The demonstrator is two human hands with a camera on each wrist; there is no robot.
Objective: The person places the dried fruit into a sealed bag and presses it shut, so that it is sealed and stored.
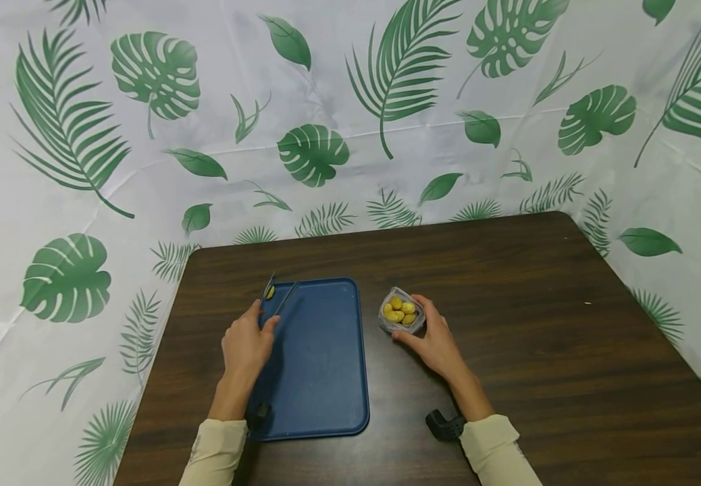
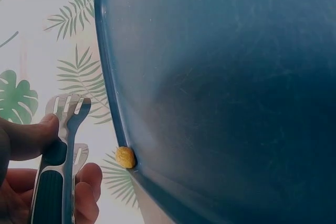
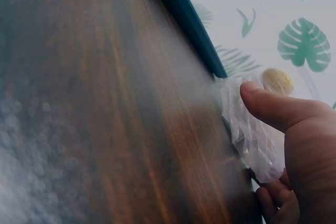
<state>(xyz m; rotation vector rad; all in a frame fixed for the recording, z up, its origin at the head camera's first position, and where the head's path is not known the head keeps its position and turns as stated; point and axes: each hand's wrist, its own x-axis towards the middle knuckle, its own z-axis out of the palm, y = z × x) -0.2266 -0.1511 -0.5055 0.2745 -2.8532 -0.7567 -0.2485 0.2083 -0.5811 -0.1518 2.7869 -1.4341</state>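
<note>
My left hand holds metal tongs over the far left corner of the blue tray; the tongs' two arms stand apart. In that corner lies one yellow chestnut-like piece, seen between the tong arms in the head view. The slotted tong tips show beside the thumb in the left wrist view. To the right of the tray, my right hand grips a clear plastic bag by its side, thumb in front. Several yellow chestnut-like pieces fill its open top.
Both the tray and the bag are on a dark wooden table. A white cloth with green leaf prints hangs behind the table and along its sides. Black bands are at the wrists.
</note>
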